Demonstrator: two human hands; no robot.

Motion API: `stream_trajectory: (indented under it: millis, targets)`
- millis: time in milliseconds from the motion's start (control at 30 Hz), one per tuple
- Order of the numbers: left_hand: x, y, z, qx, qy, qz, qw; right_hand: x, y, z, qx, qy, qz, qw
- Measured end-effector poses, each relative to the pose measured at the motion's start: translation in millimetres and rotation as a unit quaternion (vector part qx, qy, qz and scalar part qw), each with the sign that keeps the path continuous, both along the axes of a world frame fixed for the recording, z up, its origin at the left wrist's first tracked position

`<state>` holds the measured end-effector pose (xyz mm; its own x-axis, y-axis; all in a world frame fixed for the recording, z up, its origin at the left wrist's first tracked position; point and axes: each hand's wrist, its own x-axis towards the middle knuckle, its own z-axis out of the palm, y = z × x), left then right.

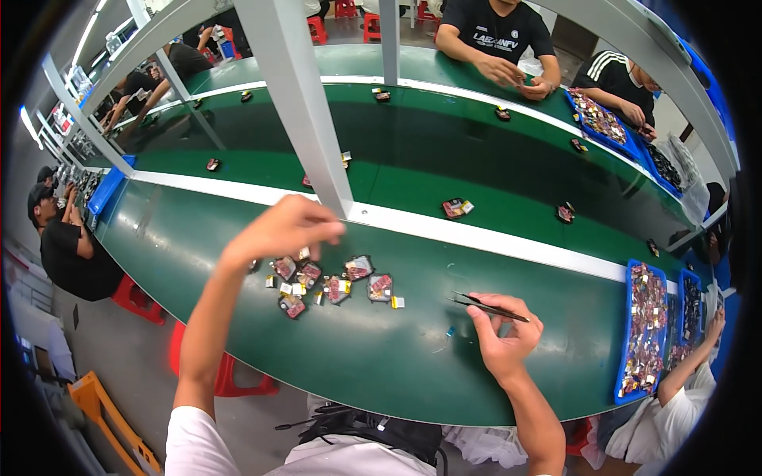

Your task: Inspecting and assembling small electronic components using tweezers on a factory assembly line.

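Note:
My left hand (284,232) hovers above a loose group of small electronic assemblies, its fingers apart and a little bent, with nothing visible in them. The assemblies have dark casings, reddish circuit boards and small white-and-yellow tabs. One assembly (381,287) lies at the group's right side, beside another assembly (359,267); a further assembly (291,305) lies nearest me. Black tweezers (500,308) are held in my right hand (508,337), tips pointing left over the green tabletop (429,357). A tiny blue scrap (451,332) lies just left of that hand.
A grey metal post (305,111) rises beyond my left hand. Behind it, a green conveyor belt (413,186) carries scattered assemblies. At the right stands a blue tray (621,373) full of small parts. Co-workers sit across the belt and at both sides. Red stools (238,381) stand below.

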<state>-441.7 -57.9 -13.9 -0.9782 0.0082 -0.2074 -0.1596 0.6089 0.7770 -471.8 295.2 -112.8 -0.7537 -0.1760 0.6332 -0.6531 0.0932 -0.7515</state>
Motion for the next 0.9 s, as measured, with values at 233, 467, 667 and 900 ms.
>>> stream_trajectory:
  millis: [233, 467, 667, 900]
  targets:
    - [-35, -139, -42, -0.114, 0.141, 0.273, 0.945, 4, -7, -3, 0.028, 0.015, 0.014, 0.999]
    - [-96, -152, -56, -0.097, 0.100, 0.316, 0.938, 3, -7, -5, 0.035, -0.013, -0.021, 0.999]
    - [-94, -149, -49, -0.069, -0.012, 0.264, 0.962, 1, -5, -5, 0.053, -0.035, -0.019, 0.998]
    - [-100, -147, -58, -0.119, 0.060, 0.310, 0.941, 0, -4, -5, 0.049, -0.063, -0.012, 0.997]
